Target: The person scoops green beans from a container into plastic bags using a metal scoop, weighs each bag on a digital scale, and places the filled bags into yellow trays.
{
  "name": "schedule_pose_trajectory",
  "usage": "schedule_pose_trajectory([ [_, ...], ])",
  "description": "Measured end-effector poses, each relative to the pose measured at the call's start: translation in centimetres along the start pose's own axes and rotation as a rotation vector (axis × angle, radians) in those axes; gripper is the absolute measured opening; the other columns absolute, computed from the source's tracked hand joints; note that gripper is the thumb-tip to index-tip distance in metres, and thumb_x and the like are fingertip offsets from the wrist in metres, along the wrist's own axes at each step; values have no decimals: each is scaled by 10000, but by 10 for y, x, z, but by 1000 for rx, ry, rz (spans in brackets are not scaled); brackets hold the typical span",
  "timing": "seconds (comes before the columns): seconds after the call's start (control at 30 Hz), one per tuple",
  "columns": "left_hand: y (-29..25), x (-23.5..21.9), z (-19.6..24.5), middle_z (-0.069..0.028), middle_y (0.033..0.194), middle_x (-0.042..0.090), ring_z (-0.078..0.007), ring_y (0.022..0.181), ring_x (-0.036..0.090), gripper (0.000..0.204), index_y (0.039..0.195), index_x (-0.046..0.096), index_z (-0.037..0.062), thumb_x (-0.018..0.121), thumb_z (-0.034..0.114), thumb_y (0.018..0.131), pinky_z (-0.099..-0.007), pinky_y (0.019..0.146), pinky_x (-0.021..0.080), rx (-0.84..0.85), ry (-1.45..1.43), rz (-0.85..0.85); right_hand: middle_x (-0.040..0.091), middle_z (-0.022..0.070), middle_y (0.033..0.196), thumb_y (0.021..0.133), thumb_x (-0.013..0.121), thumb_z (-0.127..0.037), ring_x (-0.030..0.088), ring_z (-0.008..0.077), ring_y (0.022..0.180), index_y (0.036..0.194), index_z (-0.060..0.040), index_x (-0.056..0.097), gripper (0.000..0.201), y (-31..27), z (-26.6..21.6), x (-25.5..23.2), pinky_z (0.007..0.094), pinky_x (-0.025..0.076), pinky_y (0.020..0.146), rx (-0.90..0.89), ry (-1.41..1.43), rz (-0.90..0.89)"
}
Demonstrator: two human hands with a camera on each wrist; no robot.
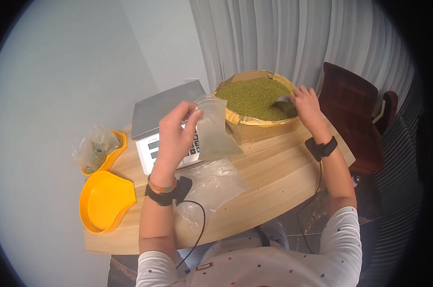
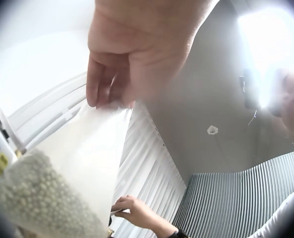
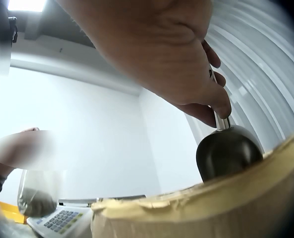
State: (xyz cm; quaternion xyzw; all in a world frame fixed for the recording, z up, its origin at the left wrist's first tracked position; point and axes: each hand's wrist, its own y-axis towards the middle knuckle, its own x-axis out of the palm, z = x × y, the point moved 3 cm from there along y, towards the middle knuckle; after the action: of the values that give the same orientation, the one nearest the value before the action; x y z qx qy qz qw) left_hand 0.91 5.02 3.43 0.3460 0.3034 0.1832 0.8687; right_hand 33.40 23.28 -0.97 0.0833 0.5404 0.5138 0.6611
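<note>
My left hand [image 1: 176,136] pinches the top of a clear plastic bag [image 1: 214,131], which hangs in front of the scale. Small green beans [image 2: 45,198] fill its lower part in the left wrist view. On the right, my right hand [image 1: 308,107] grips the handle of a metal scoop [image 1: 284,104]. The scoop's bowl dips into a heap of green beans [image 1: 252,95] in a cardboard box [image 1: 259,129] with taped edges. From the right wrist view, the scoop's rounded back [image 3: 226,153] shows above the box rim, its lower part hidden.
A scale [image 1: 171,107] stands behind the left hand. Flat plastic bags [image 1: 216,184] lie at the table's [image 1: 259,184] front. Two yellow trays [image 1: 104,201] sit at the left, the farther one with a filled bag [image 1: 99,146]. A brown chair [image 1: 348,110] stands beyond the right edge.
</note>
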Motion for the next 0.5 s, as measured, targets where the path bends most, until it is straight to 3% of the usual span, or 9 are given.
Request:
schedule_pose_trajectory([
  [0.2, 37, -28, -9, -53, 822, 689, -83, 778, 629, 142, 954, 639, -47, 636, 93, 975, -225, 727, 504, -38, 89, 156, 614, 63, 912, 755, 667, -64, 568, 251, 1039, 846, -83, 736, 116, -20, -5, 18, 381, 427, 883, 35, 204, -134],
  [0.33, 63, -45, -28, -76, 826, 713, -115, 775, 677, 153, 967, 651, -49, 639, 103, 969, -246, 713, 526, -21, 184, 243, 623, 83, 919, 764, 693, -66, 568, 282, 1027, 903, -58, 737, 145, 4, -23, -47, 397, 434, 891, 23, 332, -45],
  [0.4, 76, -52, -42, -90, 824, 724, -138, 773, 701, 146, 962, 656, -44, 639, 101, 963, -261, 704, 533, -57, 252, 278, 640, 96, 974, 786, 703, -27, 578, 304, 1040, 944, -33, 712, 159, 16, -43, -90, 424, 440, 930, 19, 617, -41],
  [0.43, 81, -55, -50, -90, 824, 724, -138, 773, 701, 146, 962, 656, -44, 639, 101, 963, -261, 704, 533, -54, 263, 283, 640, 96, 974, 786, 703, -27, 578, 304, 1040, 944, -33, 712, 159, 19, -52, -107, 424, 440, 930, 15, 625, -33],
  [0.5, 92, -61, -67, -116, 830, 731, -172, 775, 724, 157, 964, 659, -40, 647, 116, 952, -284, 697, 540, -35, 361, 310, 642, 97, 974, 809, 701, -52, 595, 314, 983, 1000, -40, 697, 191, 23, -74, -132, 415, 455, 900, -136, 796, -176],
])
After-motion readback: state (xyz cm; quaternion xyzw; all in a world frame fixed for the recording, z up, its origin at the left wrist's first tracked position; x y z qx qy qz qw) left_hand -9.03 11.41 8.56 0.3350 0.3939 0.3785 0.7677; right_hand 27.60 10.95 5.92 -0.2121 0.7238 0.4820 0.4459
